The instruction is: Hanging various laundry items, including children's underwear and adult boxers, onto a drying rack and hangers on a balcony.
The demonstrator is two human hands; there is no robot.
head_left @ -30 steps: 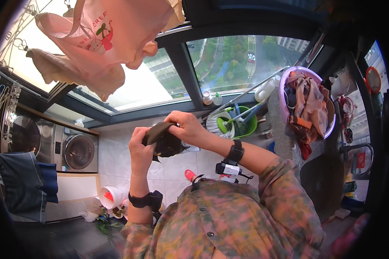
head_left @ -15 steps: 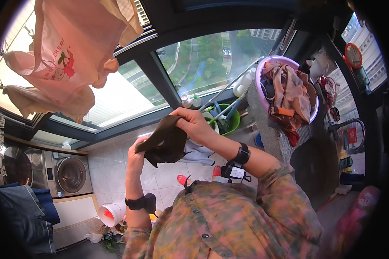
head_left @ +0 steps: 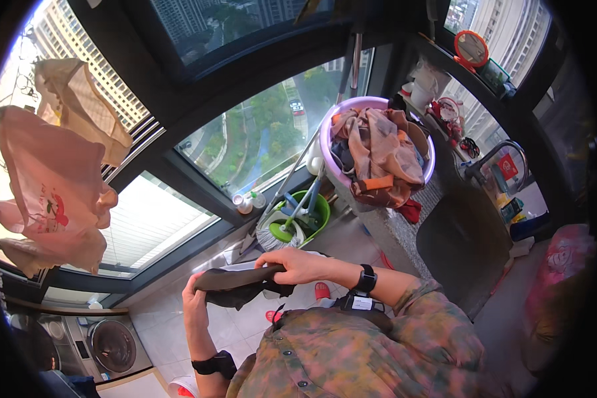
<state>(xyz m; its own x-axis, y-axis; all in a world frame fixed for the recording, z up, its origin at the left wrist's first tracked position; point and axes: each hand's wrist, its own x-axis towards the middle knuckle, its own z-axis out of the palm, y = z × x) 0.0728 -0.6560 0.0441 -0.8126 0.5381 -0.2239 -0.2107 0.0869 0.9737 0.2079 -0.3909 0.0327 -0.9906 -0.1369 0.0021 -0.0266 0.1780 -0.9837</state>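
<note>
A dark brown garment (head_left: 237, 284) is stretched sideways between my two hands, low in front of my chest. My left hand (head_left: 194, 296) pinches its left end with bent fingers. At the other end my right hand (head_left: 297, 267) grips the top edge, thumb and fingers pressed together. The garment's exact kind cannot be made out. Some pale cloth shows just behind its upper edge. Up to the right, a lilac basin (head_left: 324, 142) is heaped with pinkish-brown clothes (head_left: 378, 149), apart from both hands.
The basin stands on a grey stone ledge beside a dark sink (head_left: 467, 242) with a curved tap (head_left: 514, 147). Below the window, a green bucket (head_left: 322, 211) holds a mop (head_left: 272, 232). Pink clothes (head_left: 43, 172) hang at left; a front-loading washer (head_left: 113, 346) stands lower left.
My view has turned to the right, so the basin and hanging clothes sit further left. Both hands have lowered, and the brown garment has gone from hanging tall to a flatter band.
</note>
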